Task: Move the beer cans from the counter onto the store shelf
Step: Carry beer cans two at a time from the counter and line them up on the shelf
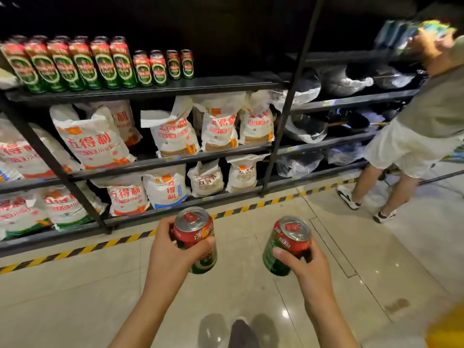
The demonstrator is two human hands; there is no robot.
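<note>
My left hand [167, 249] grips a red and green beer can [194, 229] upright, fingers curled round its side. My right hand [305, 266] holds a second beer can [288, 241] of the same kind, tilted slightly left. Both cans hang above the tiled floor in front of the black store shelf [155, 89]. On the top shelf board stand several tall beer cans [67, 64] at the left and several short ones [163, 66] beside them, with bare board to their right. The counter is out of view.
Lower shelves carry white flour bags [95, 141]. A yellow and black striped strip [125, 239] runs along the shelf's foot. Another person [414, 126] stands at the right by the neighbouring shelf of wrapped pans [344, 81]. My shoe [242, 334] shows at the bottom.
</note>
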